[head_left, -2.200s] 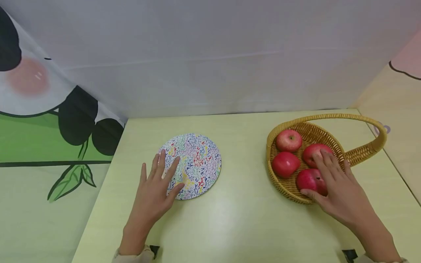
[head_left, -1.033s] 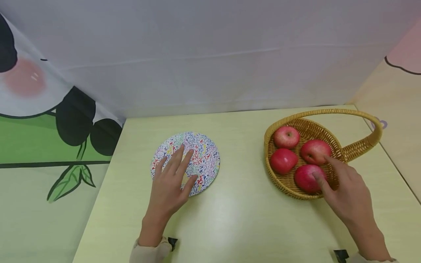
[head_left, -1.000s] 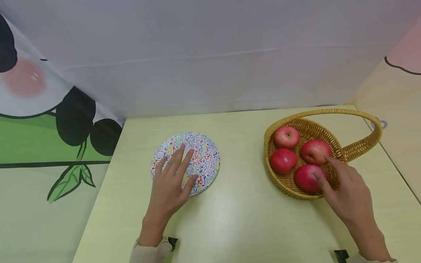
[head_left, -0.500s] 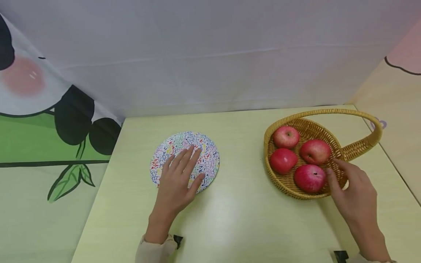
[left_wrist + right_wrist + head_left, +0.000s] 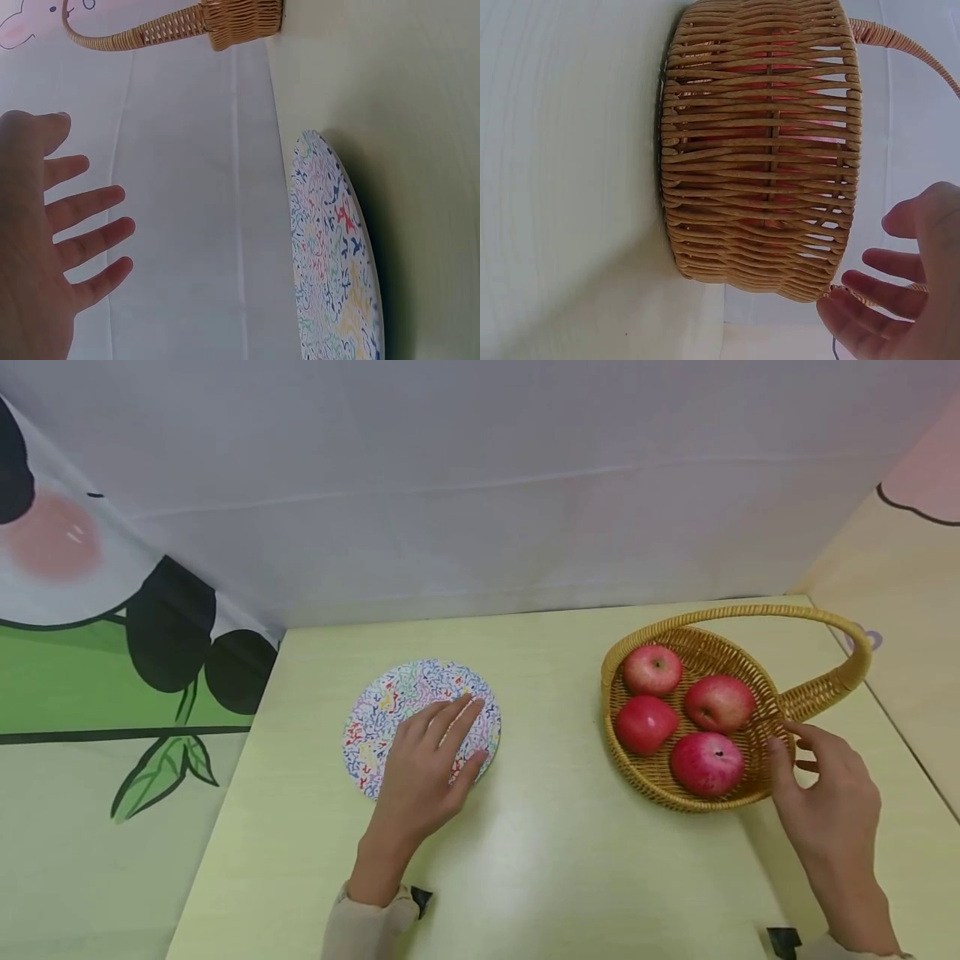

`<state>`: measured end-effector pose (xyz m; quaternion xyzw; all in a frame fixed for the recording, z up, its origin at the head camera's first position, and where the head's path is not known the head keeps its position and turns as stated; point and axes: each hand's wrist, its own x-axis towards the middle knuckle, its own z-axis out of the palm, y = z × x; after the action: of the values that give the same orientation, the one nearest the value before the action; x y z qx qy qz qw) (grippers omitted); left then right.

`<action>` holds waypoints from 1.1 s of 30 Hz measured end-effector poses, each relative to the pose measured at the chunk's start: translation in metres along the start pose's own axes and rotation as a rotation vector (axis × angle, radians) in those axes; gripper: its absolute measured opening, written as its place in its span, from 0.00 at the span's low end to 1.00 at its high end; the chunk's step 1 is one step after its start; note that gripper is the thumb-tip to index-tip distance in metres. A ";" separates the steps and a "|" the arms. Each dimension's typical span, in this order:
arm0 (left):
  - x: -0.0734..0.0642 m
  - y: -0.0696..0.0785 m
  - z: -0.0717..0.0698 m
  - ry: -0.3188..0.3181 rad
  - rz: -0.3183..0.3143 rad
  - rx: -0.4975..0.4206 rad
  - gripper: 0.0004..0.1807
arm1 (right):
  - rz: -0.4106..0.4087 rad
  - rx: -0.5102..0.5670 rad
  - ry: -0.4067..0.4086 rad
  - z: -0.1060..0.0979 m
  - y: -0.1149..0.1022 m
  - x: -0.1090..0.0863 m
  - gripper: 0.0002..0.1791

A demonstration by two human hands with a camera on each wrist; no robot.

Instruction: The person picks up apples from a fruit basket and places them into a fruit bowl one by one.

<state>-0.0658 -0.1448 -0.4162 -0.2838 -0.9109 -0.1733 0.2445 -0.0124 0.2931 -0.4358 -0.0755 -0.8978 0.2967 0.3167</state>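
My left hand (image 5: pixel 423 764) hovers over a round, flat plate (image 5: pixel 375 718) printed with colourful squiggles; its fingers are spread and hold nothing. In the left wrist view that hand (image 5: pixel 45 217) is well apart from the plate (image 5: pixel 330 255). Near the right rim of a wicker basket (image 5: pixel 693 806) is my right hand (image 5: pixel 828 793), fingers loosely bent, nothing in them. Several red apples lie in the basket, the nearest a darker apple (image 5: pixel 707 764). The right wrist view has the basket's woven side (image 5: pixel 761 150), apples showing red through the gaps, and the right hand (image 5: pixel 900 277) beside its rim.
The basket's tall handle (image 5: pixel 825 693) arches over its far side and leans right. Both stand on a pale table (image 5: pixel 555 693). A whitish cloth (image 5: pixel 480 527) hangs behind, and printed panels flank the table on both sides.
My right hand has drawn back from over the apples to the basket's right rim, taking none. The left hand has drifted right across the plate. Apples, basket and plate stay in place.
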 end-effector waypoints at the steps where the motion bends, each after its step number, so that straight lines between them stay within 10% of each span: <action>1: 0.001 0.001 0.001 0.000 0.004 -0.008 0.30 | 0.012 0.001 0.003 0.000 0.001 0.000 0.17; 18: 0.018 0.022 0.022 -0.017 0.086 -0.074 0.28 | 0.347 -0.035 -0.169 -0.002 0.011 0.003 0.24; 33: 0.043 0.041 0.031 -0.077 0.211 -0.060 0.29 | 0.433 0.006 -0.288 -0.001 0.019 0.006 0.29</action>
<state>-0.0828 -0.0801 -0.4105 -0.3917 -0.8790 -0.1626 0.2178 -0.0175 0.3108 -0.4432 -0.2219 -0.8956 0.3681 0.1152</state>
